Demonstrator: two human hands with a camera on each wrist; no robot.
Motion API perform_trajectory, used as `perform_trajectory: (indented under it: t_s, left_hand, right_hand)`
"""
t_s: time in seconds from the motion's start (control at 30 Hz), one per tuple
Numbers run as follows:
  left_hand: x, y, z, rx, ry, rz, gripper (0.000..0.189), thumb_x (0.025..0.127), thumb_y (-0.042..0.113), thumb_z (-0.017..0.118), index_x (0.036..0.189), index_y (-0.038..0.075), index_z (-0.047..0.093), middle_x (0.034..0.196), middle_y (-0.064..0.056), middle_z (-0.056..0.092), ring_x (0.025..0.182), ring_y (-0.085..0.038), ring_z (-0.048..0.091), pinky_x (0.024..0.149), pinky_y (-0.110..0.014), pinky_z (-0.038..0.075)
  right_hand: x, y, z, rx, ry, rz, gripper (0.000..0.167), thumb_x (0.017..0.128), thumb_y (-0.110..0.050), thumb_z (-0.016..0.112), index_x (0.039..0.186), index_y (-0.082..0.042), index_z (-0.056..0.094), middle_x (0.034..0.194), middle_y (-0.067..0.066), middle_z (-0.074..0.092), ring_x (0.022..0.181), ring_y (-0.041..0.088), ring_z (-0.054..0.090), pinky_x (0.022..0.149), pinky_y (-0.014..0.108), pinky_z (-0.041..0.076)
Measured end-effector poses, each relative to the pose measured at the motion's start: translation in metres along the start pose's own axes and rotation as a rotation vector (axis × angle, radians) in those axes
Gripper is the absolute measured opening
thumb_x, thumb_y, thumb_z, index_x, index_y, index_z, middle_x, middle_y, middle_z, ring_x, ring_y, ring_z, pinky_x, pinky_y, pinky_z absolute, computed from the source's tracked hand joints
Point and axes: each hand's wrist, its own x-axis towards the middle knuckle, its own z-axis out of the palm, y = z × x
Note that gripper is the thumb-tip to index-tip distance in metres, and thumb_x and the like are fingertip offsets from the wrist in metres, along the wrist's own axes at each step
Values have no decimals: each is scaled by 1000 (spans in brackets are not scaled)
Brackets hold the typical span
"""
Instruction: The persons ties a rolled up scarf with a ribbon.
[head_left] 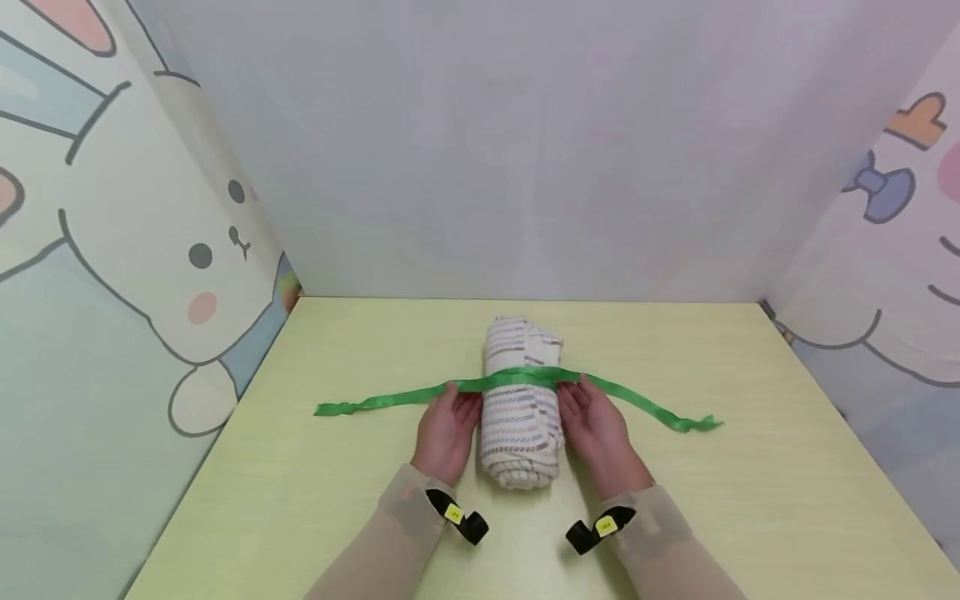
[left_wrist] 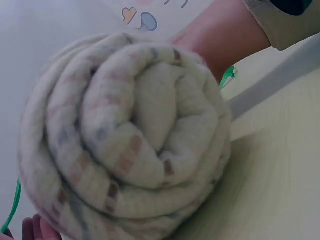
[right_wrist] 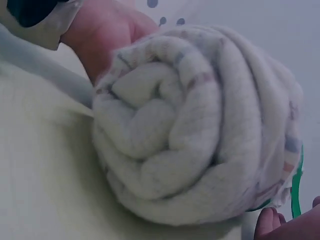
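A rolled towel [head_left: 517,429], white with rows of small coloured dashes, lies lengthwise at the middle of the table. Around its middle runs a green ribbon [head_left: 397,399], its two tails spread out to the left and right. My left hand [head_left: 444,435] rests along the towel's left side, thumb at the ribbon's edge and fingers fairly straight. On the opposite side, my right hand [head_left: 600,433] lies against the towel in a mirrored pose, its thumb by the ribbon. Both wrist views are filled by the towel's spiral end [left_wrist: 155,115], which hides most of the fingers.
A pale yellow table [head_left: 300,500] carries the towel and ribbon. Behind it stands a plain light backdrop [head_left: 510,150]. Side panels with cartoon animals [head_left: 150,233] rise along the left and right edges. Each wrist wears a small black camera [head_left: 472,527].
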Motion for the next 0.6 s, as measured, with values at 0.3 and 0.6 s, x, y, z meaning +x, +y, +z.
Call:
perform_trajectory:
  t_s: [0.3,0.6]
  left_hand:
    - [7,7,5,-115,26,1,36,114,18,35,141,-6,31,136,-26,45,127,-34,51,110,-42,44]
    - [14,7,16,-116,3,-17,29,111,18,48,134,0,43,124,-18,60,124,-30,59,107,-39,47]
  right_hand:
    - [4,-13,10,36,120,-45,12,101,-5,65,113,-5,66,94,7,64,94,15,61,96,26,51]
    - [5,-6,18,-50,9,-62,11,105,-8,59,114,-3,58,100,7,65,97,16,57,97,26,49]
